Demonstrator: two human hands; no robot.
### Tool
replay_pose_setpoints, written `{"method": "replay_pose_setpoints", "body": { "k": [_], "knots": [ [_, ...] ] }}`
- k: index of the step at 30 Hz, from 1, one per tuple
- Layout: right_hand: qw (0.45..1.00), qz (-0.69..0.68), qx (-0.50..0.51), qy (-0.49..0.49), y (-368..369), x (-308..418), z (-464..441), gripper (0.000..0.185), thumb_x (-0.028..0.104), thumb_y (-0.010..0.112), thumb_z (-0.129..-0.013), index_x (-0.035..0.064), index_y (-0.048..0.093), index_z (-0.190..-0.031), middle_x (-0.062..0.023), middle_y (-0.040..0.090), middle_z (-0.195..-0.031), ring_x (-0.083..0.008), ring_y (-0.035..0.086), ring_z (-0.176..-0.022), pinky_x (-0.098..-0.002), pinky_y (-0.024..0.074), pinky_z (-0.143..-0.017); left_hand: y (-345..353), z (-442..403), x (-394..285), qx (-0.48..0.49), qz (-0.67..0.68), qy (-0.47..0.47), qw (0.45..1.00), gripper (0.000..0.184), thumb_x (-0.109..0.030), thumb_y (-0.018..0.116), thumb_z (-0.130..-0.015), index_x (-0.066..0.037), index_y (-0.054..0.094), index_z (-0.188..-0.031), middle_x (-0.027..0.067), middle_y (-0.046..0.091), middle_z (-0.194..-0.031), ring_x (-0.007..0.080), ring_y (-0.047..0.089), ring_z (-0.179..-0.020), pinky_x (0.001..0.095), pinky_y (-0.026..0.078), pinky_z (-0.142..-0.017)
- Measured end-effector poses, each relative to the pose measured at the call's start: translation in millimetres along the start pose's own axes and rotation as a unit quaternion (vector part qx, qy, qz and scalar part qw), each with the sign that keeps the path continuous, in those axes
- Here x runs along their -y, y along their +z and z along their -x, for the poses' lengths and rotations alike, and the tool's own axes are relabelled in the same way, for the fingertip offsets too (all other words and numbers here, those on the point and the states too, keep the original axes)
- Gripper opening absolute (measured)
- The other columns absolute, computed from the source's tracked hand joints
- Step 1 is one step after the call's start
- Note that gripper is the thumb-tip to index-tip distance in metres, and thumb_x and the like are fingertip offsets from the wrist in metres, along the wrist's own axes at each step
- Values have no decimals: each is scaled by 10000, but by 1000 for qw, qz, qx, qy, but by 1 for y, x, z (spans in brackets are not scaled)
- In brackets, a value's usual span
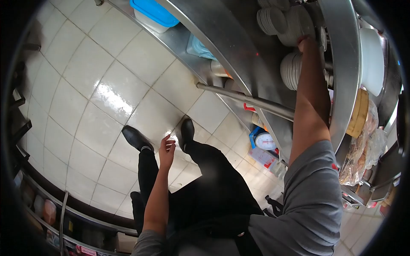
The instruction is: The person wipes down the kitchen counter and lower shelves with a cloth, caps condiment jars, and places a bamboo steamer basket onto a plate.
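Note:
My right arm reaches up onto a steel shelf, where my right hand (304,43) is at the near edge of a stack of white plates (297,24). Its fingers are mostly hidden, so whether they grip a plate is unclear. Beside it stand another stack of white dishes (269,21) and, under the forearm, a further white stack (291,71). My left hand (167,149) hangs low over the tiled floor, with its fingers loosely bent and apart and nothing visible in it.
A steel post (247,101) crosses the shelf unit. Lower down are a blue-lidded container (156,15) and a round dial scale (265,141). A white tub (370,62), a wooden block (358,113) and plastic bags (363,149) sit at the right. Another shelf (85,228) runs along the lower left.

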State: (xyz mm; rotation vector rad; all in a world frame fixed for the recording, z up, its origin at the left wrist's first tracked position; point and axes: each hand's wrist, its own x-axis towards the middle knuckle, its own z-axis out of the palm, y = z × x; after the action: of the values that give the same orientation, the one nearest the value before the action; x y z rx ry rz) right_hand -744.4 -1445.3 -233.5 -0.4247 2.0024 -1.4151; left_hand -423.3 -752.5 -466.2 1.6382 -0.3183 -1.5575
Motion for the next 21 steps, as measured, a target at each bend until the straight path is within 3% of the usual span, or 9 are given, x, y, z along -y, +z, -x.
{"method": "replay_pose_setpoints", "body": {
  "k": [6,12,14,17,21],
  "knots": [
    [997,3,36,-74,-23,-25,26,320,122,514,-903,-5,502,-1197,-128,612,-1068,-241,609,-949,-378,542,-699,2,-1,-3,-13,-9,6,1000,429,-37,577,-879,-63,512,-1302,90,672,-1015,165,634,-851,303,508,-772],
    [983,16,46,-179,-67,-84,114,395,113,527,-893,3,444,-1263,-124,593,-1093,-225,592,-962,-370,527,-736,-26,26,-5,-52,-15,19,998,372,-26,578,-875,-50,557,-1246,91,678,-1003,169,648,-886,303,510,-785],
    [980,18,43,-196,-87,-104,159,423,111,531,-890,6,424,-1285,-122,587,-1102,-220,586,-967,-367,523,-748,-36,44,-39,-50,-40,29,997,361,-18,568,-883,-48,565,-1242,88,673,-1012,170,649,-883,300,509,-798],
    [981,26,46,-187,-120,-130,247,466,106,538,-885,10,395,-1318,-120,577,-1114,-212,577,-974,-362,515,-767,-48,65,-98,-17,48,72,996,327,-42,541,-927,-33,561,-1253,87,660,-1032,160,634,-908,294,502,-814],
    [986,51,92,-131,-180,-160,388,527,101,546,-879,15,356,-1362,-118,565,-1131,-202,566,-983,-357,506,-791,-47,108,-242,77,54,83,992,383,-278,534,-991,-81,516,-1319,100,648,-1147,180,615,-987,321,471,-851]
  ]
}}
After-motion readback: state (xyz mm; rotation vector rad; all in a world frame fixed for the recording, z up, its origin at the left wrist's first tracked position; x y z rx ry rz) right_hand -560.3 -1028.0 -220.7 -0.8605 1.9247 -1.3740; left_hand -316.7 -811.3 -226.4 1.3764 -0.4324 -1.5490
